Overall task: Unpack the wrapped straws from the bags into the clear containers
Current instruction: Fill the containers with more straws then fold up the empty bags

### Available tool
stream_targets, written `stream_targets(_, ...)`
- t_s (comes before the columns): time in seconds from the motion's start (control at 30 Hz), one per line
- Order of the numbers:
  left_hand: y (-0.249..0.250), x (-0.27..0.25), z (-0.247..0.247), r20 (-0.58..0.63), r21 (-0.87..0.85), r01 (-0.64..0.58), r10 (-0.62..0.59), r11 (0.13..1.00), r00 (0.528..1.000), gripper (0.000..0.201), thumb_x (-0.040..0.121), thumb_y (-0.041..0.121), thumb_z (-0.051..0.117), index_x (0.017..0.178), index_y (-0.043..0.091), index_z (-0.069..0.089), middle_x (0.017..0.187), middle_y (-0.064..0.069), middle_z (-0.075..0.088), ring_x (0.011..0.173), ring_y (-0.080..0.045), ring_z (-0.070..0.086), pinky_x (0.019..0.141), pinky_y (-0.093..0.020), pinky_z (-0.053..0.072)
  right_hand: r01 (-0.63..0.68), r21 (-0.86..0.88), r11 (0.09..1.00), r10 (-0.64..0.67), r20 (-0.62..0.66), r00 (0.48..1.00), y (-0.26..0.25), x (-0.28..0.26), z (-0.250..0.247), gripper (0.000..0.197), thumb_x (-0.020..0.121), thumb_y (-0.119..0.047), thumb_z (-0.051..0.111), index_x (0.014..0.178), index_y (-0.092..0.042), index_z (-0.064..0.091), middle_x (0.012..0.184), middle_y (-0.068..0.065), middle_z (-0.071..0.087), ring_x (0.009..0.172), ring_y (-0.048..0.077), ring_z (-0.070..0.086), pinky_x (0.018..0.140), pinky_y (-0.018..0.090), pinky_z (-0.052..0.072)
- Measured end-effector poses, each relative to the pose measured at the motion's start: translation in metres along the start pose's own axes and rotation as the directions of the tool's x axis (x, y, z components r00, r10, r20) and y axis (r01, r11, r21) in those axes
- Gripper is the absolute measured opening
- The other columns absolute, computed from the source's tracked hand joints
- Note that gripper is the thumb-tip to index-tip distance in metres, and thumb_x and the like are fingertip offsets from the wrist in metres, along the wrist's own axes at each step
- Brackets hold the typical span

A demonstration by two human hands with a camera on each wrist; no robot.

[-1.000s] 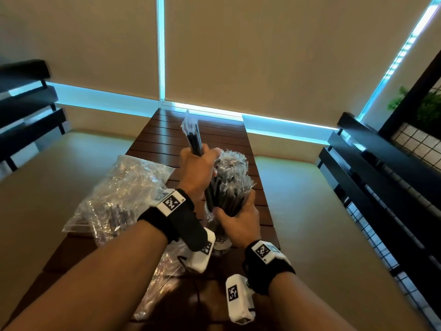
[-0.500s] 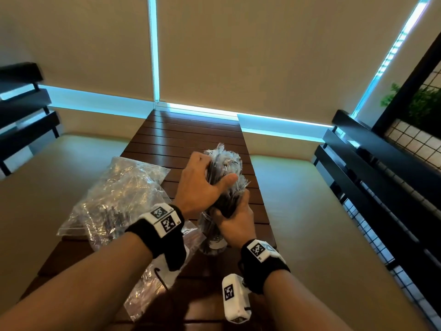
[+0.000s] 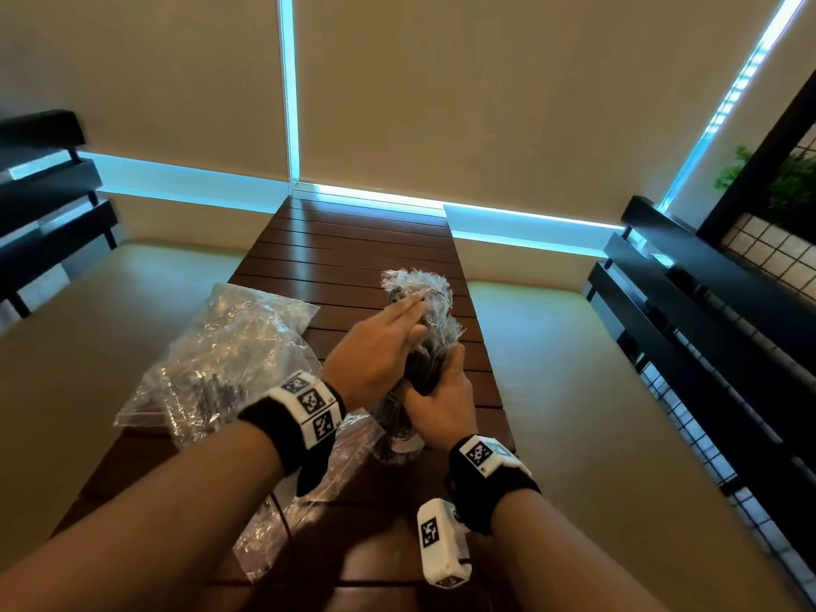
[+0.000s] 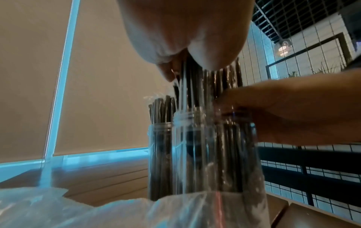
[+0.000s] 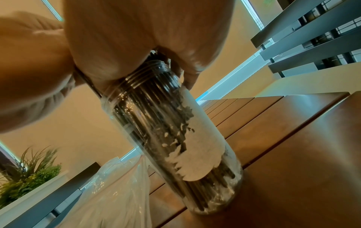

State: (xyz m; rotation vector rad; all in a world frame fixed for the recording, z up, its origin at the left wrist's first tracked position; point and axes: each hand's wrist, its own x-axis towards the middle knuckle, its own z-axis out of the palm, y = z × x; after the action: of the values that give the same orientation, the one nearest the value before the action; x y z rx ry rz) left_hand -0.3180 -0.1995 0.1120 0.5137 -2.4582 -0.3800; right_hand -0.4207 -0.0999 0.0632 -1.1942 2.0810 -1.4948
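A tall clear container packed with dark wrapped straws stands on the slatted wooden table. My right hand grips its threaded neck and the bundle just above it. My left hand lies flat with straight fingers on the crinkled wrapper tops and holds nothing. In the left wrist view a second clear container, also holding straws, stands just behind the near container. A clear plastic bag with more straws lies to the left.
A flattened clear bag lies under my left wrist near the container's base. Beige cushioned benches flank the narrow table. Dark slatted backrests and a wire grille with a plant stand at the right.
One second ago my left hand held a few straws raised above the bundle. It lowered them into the container, let go, and now rests flat on the tops. The right hand kept its grip.
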Motion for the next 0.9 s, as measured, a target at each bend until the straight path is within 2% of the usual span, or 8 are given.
stream_targets(0.2,-0.003,-0.014,0.012,0.103,0.118,-0.033,0.02,0.993,0.994,0.077,0.096,0.061,0.001,0.156,0.013,0.007,0.165,-0.001,-0.001,0.152,-0.012,-0.007,0.124,-0.039,-0.001,0.019,0.009,1.0,-0.019,0.023,1.0,0.005,0.002,0.001,0.05,0.08,-0.021,0.077,0.11,-0.029,0.036,0.094,-0.014,0.062,0.081,-0.003,0.063,0.057,0.007,0.046)
stream_targets(0.33,-0.006,-0.016,0.005,0.167,0.096,-0.036,0.02,0.995,0.986,0.084,0.089,0.074,-0.001,0.154,0.021,-0.011,0.165,0.0,-0.008,0.151,-0.012,-0.012,0.124,-0.044,-0.003,0.063,0.007,0.998,-0.063,0.002,0.998,0.005,-0.001,0.0,0.08,0.072,-0.043,0.077,0.135,-0.023,0.033,0.131,-0.002,0.048,0.119,0.01,0.05,0.092,0.027,0.049)
stream_targets(0.43,-0.012,-0.017,-0.025,0.043,-0.106,0.062,-0.057,0.992,0.997,0.078,0.095,0.065,0.019,0.158,0.024,0.0,0.166,0.0,0.005,0.151,-0.011,0.007,0.121,-0.039,0.013,0.073,-0.164,0.984,-0.114,-0.261,0.958,0.005,-0.012,-0.005,0.1,0.065,-0.071,0.067,0.143,-0.019,0.031,0.137,0.001,0.033,0.125,0.012,0.033,0.103,0.032,0.034)
stream_targets(0.53,-0.045,-0.03,-0.052,-0.179,-0.152,0.285,-0.31,0.946,0.934,0.057,0.097,0.054,0.036,0.143,0.021,0.044,0.14,-0.005,0.046,0.127,-0.016,0.046,0.102,-0.036,0.04,0.233,-0.343,0.91,-0.362,-0.385,0.849,0.005,-0.037,-0.001,0.049,0.077,-0.056,0.06,0.104,-0.016,0.05,0.105,-0.001,0.044,0.098,0.021,0.046,0.083,0.037,0.041)
stream_targets(0.6,-0.076,-0.05,-0.063,-0.146,0.112,0.492,-0.476,0.863,0.868,0.049,0.093,0.048,0.047,0.132,0.019,0.055,0.136,-0.009,0.05,0.125,-0.026,0.048,0.101,-0.042,0.042,0.368,-0.399,0.84,-0.456,-0.152,0.877,0.005,-0.057,0.01,0.021,0.082,-0.041,0.058,0.081,-0.022,0.048,0.082,-0.008,0.046,0.077,0.017,0.046,0.068,0.033,0.039)
stream_targets(0.67,-0.11,-0.079,-0.065,0.006,0.347,0.648,-0.692,0.678,0.722,0.06,0.087,0.042,0.057,0.142,0.021,0.044,0.148,-0.013,0.036,0.133,-0.035,0.039,0.106,-0.05,0.038,0.373,-0.411,0.832,-0.29,0.252,0.923,0.012,-0.071,0.026,0.019,0.087,-0.035,0.057,0.073,-0.025,0.049,0.072,-0.011,0.052,0.068,0.014,0.051,0.061,0.026,0.038)
stream_targets(0.73,-0.138,-0.107,-0.064,0.061,0.41,0.727,-0.812,0.551,0.581,0.074,0.081,0.043,0.06,0.146,0.021,0.034,0.151,-0.016,0.031,0.135,-0.039,0.036,0.108,-0.052,0.039,0.403,-0.481,0.779,-0.085,0.555,0.827,0.02,-0.081,0.046,0.021,0.091,-0.036,0.055,0.081,-0.019,0.062,0.081,-0.004,0.067,0.077,0.018,0.062,0.066,0.026,0.045)
stream_targets(0.9,-0.162,-0.159,-0.05,0.254,0.37,0.723,-0.812,0.583,0.525,0.024,0.085,0.009,0.06,0.107,-0.001,0.059,0.102,-0.014,0.066,0.088,-0.025,0.062,0.074,-0.033,0.052,0.392,-0.453,0.801,-0.028,0.625,0.78,0.019,-0.077,0.097,0.024,0.091,-0.02,0.049,0.092,-0.013,0.072,0.095,0.007,0.073,0.088,0.026,0.066,0.079,0.031,0.05)
